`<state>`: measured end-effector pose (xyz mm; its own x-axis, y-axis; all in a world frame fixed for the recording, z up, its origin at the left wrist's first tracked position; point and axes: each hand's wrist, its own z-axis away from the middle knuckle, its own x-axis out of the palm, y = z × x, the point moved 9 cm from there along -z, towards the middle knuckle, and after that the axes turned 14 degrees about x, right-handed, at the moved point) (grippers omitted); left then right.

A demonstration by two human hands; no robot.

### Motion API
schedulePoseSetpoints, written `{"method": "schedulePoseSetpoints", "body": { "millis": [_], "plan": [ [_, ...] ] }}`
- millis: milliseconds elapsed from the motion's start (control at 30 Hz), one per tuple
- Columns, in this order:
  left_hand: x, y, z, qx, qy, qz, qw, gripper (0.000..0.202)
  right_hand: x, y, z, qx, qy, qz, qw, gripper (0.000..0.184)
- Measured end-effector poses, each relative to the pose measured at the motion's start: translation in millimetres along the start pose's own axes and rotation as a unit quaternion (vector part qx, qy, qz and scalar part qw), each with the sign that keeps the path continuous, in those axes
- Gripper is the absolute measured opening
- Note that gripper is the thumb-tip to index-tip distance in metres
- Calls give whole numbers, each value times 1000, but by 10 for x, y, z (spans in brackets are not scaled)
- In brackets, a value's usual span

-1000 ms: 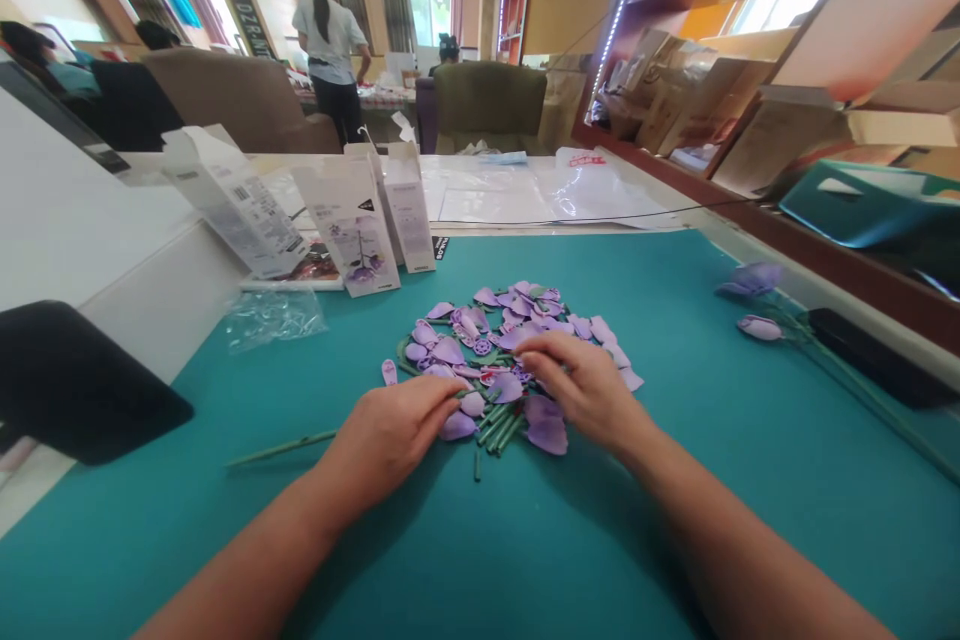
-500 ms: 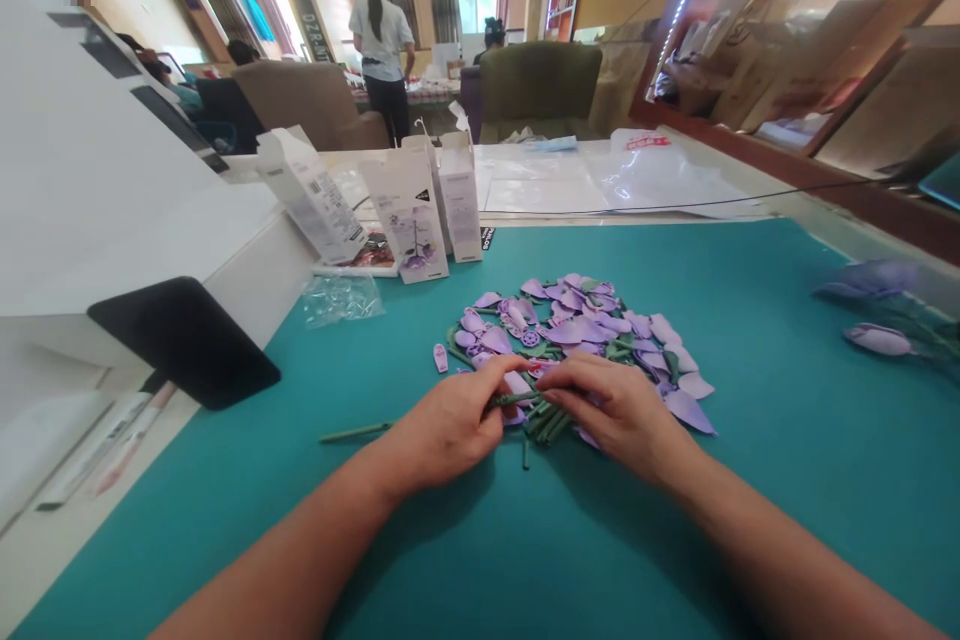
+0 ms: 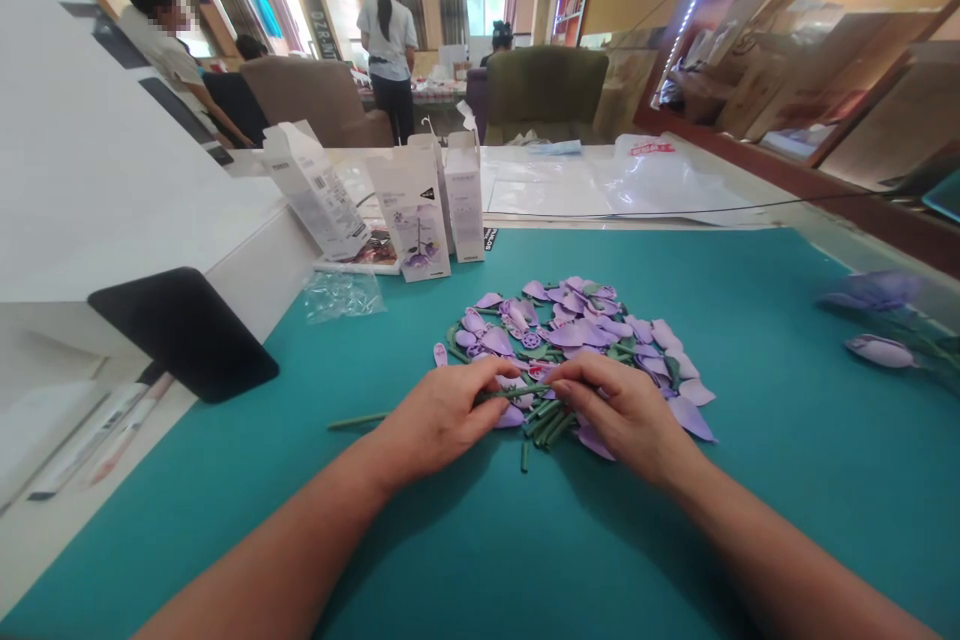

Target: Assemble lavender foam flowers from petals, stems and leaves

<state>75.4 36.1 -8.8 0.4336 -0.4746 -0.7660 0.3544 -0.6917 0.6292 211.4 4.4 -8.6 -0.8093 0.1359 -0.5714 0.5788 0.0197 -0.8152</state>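
Between my two hands runs a thin green flower stem, held just in front of a heap of parts. My left hand is closed round it, and a long green end sticks out to the left behind that hand. My right hand pinches the stem's right end with thumb and fingers. Behind the hands lie many purple petals mixed with green leaves. Several short green stem pieces are bunched under the fingers, and one small green piece lies nearer to me.
White printed boxes stand at the back left, near a crumpled clear bag. A black tablet-like panel leans at the left, with pens beside it. Finished-looking purple flowers lie at the right of the green mat.
My left hand's fingers have loosened and shifted slightly, showing more of the stem. The right hand has moved a little to the right. A person has come into view at the far left.
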Motion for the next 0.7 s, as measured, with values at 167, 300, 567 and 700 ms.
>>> {"method": "schedulePoseSetpoints", "body": {
  "millis": [167, 300, 567, 700],
  "plan": [
    [7, -24, -17, 6, 1, -3, 1000, 23, 15, 77, -21, 21, -17, -9, 1000, 20],
    [15, -7, -20, 20, 9, 4, 1000, 24, -3, 92, -20, 32, -5, -17, 999, 16],
    [52, 40, -31, 28, -2, 22, 999, 25, 21, 12, 17, -2, 4, -1, 1000, 11],
    [76, 45, -41, 31, -6, 23, 999, 21, 23, 21, 21, 0, 7, 22, 1000, 13]
  ]
}}
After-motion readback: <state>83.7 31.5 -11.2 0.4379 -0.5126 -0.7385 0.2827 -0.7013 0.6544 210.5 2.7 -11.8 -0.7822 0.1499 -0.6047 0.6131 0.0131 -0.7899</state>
